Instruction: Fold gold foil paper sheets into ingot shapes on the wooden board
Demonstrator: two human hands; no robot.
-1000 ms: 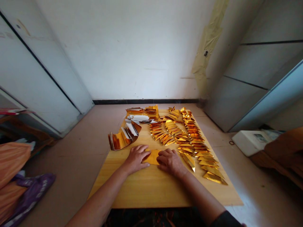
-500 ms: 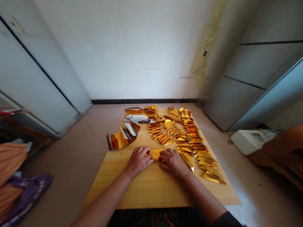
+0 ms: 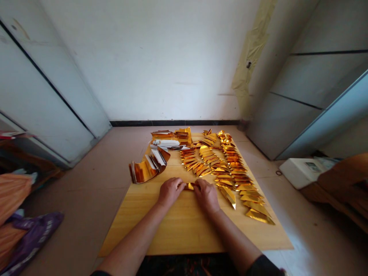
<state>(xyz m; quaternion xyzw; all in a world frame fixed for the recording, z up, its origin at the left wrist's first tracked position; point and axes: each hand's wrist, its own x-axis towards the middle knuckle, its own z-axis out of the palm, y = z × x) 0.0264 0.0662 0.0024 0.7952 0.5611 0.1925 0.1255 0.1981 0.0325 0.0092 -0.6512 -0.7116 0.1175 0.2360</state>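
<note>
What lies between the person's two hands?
A small folded piece of gold foil lies between the left hand and right hand, seen in the head view.

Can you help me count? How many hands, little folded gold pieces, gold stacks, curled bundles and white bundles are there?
Hands: 2 (left hand, right hand)
Folded gold piece: 1
Gold stacks: 2 (left stack, right stack)
Curled foil bundle: 1
White bundle: 1
Total: 7

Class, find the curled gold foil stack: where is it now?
In the head view, the curled gold foil stack lies at the left of the wooden board, up-left of the left hand and near the white paper bundle.
</note>
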